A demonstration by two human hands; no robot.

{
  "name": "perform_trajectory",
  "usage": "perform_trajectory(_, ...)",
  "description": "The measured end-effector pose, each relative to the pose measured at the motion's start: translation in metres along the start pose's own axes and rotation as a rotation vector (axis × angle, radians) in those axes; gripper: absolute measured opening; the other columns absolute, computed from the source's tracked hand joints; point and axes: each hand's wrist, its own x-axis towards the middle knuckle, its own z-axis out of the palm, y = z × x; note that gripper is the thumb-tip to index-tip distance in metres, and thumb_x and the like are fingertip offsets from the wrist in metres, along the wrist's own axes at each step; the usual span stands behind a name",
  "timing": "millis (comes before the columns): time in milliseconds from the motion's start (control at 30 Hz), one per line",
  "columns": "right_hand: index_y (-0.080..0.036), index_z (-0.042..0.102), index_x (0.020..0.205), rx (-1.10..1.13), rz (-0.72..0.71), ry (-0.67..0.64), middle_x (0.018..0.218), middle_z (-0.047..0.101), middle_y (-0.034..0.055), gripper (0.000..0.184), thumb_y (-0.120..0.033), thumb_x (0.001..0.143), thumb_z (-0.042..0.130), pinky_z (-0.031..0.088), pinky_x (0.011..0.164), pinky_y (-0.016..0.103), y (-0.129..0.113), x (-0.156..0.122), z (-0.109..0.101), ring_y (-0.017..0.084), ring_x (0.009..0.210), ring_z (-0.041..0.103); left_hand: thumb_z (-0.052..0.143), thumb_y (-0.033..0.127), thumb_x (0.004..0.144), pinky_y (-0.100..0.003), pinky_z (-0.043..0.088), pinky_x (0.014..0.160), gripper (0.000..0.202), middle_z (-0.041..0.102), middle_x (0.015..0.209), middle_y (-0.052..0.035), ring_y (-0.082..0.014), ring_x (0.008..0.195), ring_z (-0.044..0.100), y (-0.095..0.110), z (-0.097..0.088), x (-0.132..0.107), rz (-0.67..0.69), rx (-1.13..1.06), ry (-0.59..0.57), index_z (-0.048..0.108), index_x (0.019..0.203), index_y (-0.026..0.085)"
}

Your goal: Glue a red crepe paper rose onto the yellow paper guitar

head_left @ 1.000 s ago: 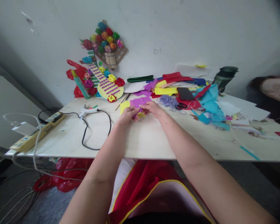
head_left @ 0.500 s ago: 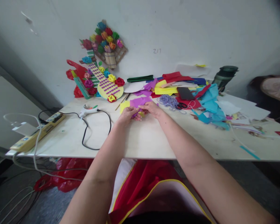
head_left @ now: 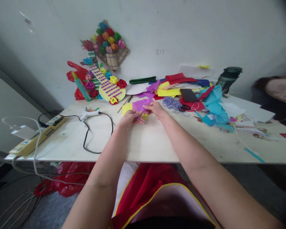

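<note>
A piece of purple crepe paper [head_left: 140, 104] is pinched between both my hands over the table. My left hand [head_left: 131, 118] grips its lower left part, the fingers curled. At its right edge, the thumb and fingertips of my right hand [head_left: 155, 110] press together on the paper. Beneath the purple piece lies yellow paper [head_left: 126, 109], partly covered by it and by my hands. Just behind on the table are a pencil [head_left: 122, 105] and another thin stick-like tool.
A white glue gun [head_left: 90, 114] with its black cord lies left, near a yellow power strip [head_left: 38, 135]. Paper flowers and a guitar-shaped craft [head_left: 111, 90] stand behind. Purple yarn [head_left: 170, 103], scissors [head_left: 184, 108], a phone [head_left: 188, 95], coloured paper [head_left: 215, 105] and a dark bottle [head_left: 228, 79] are right.
My right hand's fingertips have shifted slightly on the purple paper, and the paper's edge between the hands has changed shape a little. Both hands keep their hold.
</note>
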Motion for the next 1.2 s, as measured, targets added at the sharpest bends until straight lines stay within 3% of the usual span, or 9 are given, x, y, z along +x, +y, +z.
perform_trajectory(600, -0.014, 0.054, 0.049, 0.049, -0.058, 0.100, 0.041, 0.054, -0.0027, 0.029, -0.028, 0.059, 0.077, 0.039, 0.043, 0.020, 0.001, 0.006, -0.010, 0.007, 0.038, 0.046, 0.073, 0.030, 0.070, -0.019, 0.044, 0.040, 0.027, 0.064, 0.054, -0.0072, -0.0133, 0.043, 0.060, 0.002, -0.001, -0.002, -0.025, 0.027, -0.001, 0.054, 0.066, 0.010)
perform_trajectory(833, -0.015, 0.053, 0.050, 0.058, -0.066, 0.126, 0.044, 0.057, -0.0020, 0.029, -0.029, 0.059, 0.077, 0.038, 0.043, 0.020, -0.002, 0.007, -0.015, 0.007, 0.038, 0.046, 0.054, 0.063, 0.074, -0.020, 0.038, 0.036, 0.052, 0.060, 0.048, -0.0066, -0.0122, 0.038, 0.056, 0.002, -0.003, 0.000, -0.029, 0.087, 0.085, 0.050, 0.057, 0.014)
perform_trajectory(933, -0.015, 0.053, 0.050, 0.062, -0.062, 0.116, 0.044, 0.056, -0.0021, 0.030, -0.030, 0.059, 0.077, 0.039, 0.043, 0.021, -0.002, 0.006, -0.015, 0.007, 0.038, 0.046, 0.048, 0.070, 0.073, -0.021, 0.037, 0.036, 0.057, 0.058, 0.047, -0.0061, -0.0124, 0.037, 0.054, 0.002, -0.003, 0.001, -0.018, 0.091, 0.130, 0.048, 0.056, 0.016)
perform_trajectory(1200, -0.015, 0.054, 0.049, 0.037, -0.065, 0.058, 0.043, 0.056, -0.0027, 0.030, -0.031, 0.058, 0.077, 0.038, 0.041, 0.020, -0.001, 0.004, -0.008, 0.006, 0.037, 0.046, 0.061, 0.060, 0.071, -0.022, 0.046, 0.046, 0.047, 0.063, 0.057, -0.0047, -0.0147, 0.048, 0.061, 0.002, 0.000, 0.001, 0.047, 0.074, 0.113, 0.053, 0.076, 0.013)
